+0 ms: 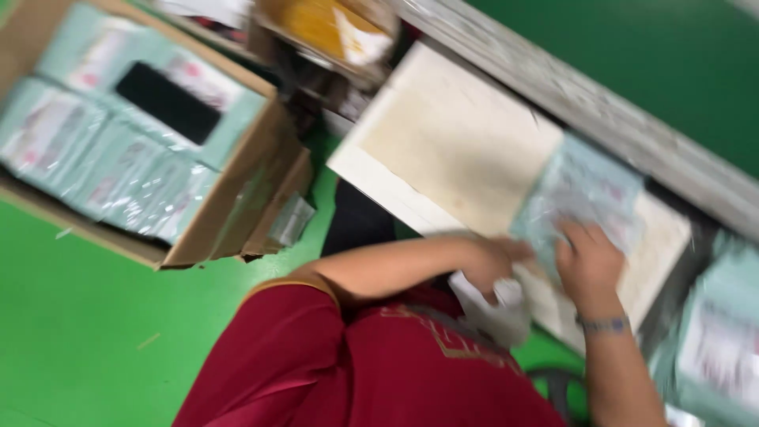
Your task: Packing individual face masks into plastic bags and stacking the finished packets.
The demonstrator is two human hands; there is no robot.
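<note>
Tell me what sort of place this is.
Probably a packing workshop or factory floor: a cardboard box filled with plastic-wrapped teal packs, a pale worktable, and a green painted floor.

Illumination is bright, even and diffuse; its source cannot be located. Shadows are faint. The entire frame is tilted and softened by motion blur, strongest toward the right edge. Plastic wrap on the packets in the cardboard box (237, 198), upper left of the frame, shows small white glare patches. Fine detail and print are unreadable throughout. Colours remain saturated, without clipping on the pale board (451, 150) at upper centre.
</note>
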